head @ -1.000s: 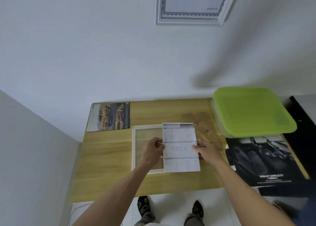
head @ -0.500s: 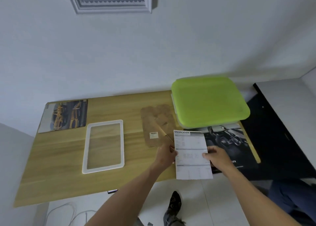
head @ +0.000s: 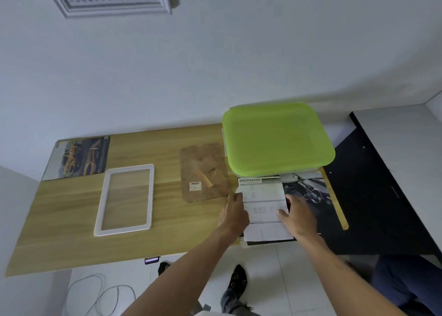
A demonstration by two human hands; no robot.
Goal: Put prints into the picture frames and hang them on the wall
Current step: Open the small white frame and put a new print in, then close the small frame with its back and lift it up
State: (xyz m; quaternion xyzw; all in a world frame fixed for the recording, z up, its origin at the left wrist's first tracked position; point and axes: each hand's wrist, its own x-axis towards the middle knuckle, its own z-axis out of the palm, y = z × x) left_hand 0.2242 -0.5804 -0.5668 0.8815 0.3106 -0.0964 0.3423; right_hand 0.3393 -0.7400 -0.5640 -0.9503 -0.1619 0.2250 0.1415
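White wall behind, pale wooden desk (head: 71, 220) below it, and one ornate frame (head: 114, 2) was already hung up top. On the desk the white frame (head: 124, 199) lay flat and empty, rounded corners, its glazing showing the wood grain through: ready for a print. The brown backing board (head: 203, 172), rough and fibrous with a barcode sticker, sat apart to its right, presumably pulled out for loading. A glossy yellow car print (head: 79, 157) waited at the far left corner. Right side: a box with a smooth green lid (head: 275, 138) sat over a dark car print (head: 308, 191). On that print lay the spec sheet (head: 263, 208), thin white paper. The left hand (head: 234, 215) pinched its left edge; the right hand (head: 296, 215) pressed down with fairly straight fingers, seemingly setting it aside.
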